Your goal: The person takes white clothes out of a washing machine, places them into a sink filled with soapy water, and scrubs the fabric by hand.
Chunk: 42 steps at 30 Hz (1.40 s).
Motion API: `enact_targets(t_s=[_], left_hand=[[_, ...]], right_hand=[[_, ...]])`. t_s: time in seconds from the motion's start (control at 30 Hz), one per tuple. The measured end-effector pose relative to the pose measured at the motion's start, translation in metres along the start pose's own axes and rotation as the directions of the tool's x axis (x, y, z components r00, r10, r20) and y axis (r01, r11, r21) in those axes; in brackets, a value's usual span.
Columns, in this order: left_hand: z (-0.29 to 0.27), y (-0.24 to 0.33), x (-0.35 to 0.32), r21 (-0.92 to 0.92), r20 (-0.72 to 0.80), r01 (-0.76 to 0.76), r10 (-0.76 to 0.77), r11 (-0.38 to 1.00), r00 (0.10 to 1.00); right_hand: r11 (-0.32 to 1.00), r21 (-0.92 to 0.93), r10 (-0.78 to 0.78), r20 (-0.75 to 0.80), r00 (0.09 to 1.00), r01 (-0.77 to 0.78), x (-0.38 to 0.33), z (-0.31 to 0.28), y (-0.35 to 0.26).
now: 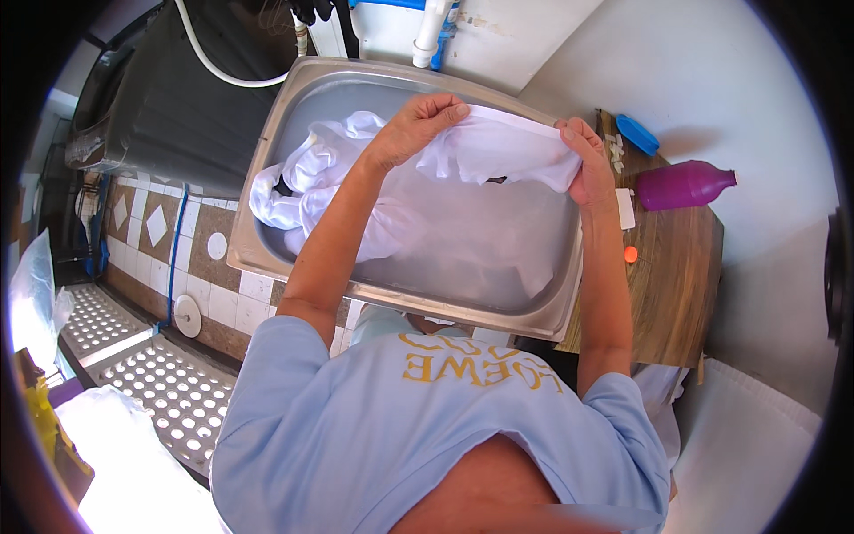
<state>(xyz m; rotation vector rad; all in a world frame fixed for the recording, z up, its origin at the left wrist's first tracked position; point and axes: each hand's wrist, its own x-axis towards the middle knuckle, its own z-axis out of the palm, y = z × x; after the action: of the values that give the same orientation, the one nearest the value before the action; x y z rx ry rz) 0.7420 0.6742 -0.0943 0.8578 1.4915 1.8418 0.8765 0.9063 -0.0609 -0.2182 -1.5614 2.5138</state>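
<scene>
Between my two hands a white cloth [509,147] is stretched above a steel sink [258,233] of cloudy water. My left hand [420,125] pinches its top edge near the sink's far side. At the right rim my right hand [587,165] grips the other end, fingers closed over the fabric. The cloth's lower part hangs toward the water. More bunched white fabric [325,169] lies in the left half of the sink, partly under water and partly behind my left forearm. Whether it joins the held piece I cannot tell.
A wooden counter [672,276] on the right bears a purple bottle [685,185] lying on its side, a blue brush-like object [637,135] and an orange cap [631,254]. White pipe [431,36] rises behind the sink. A black appliance [191,98] stands at left.
</scene>
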Motion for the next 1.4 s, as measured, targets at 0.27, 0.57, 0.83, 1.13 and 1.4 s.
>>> enact_targets(t_s=[0.27,0.57,0.83,1.13,1.4], left_hand=[[0.007,-0.044,0.001,0.038,-0.121,0.106,-0.101,0.994,0.987],[0.162,-0.072,-0.024,0.580,0.272,-0.292,0.157,0.761,0.949],[0.082,-0.120,0.051,0.743,0.092,-0.378,0.476,0.552,0.874],[0.103,-0.089,0.055,0.618,-0.036,0.004,0.023,0.786,0.999],[0.099,-0.078,0.063,0.357,-0.108,0.174,-0.145,0.918,0.984]], right_hand=[[0.932,0.355,0.220,-0.393,0.893,-0.074,-0.016,0.012,0.048],[0.481,0.852,-0.140,0.309,0.941,-0.209,0.009,-0.043,0.194],[0.813,0.580,0.272,-0.450,0.851,0.046,0.000,0.025,0.151],[0.770,0.632,0.257,-0.431,0.865,0.086,-0.008,0.025,0.132],[0.745,0.664,0.279,-0.393,0.876,0.061,0.003,0.002,0.148]])
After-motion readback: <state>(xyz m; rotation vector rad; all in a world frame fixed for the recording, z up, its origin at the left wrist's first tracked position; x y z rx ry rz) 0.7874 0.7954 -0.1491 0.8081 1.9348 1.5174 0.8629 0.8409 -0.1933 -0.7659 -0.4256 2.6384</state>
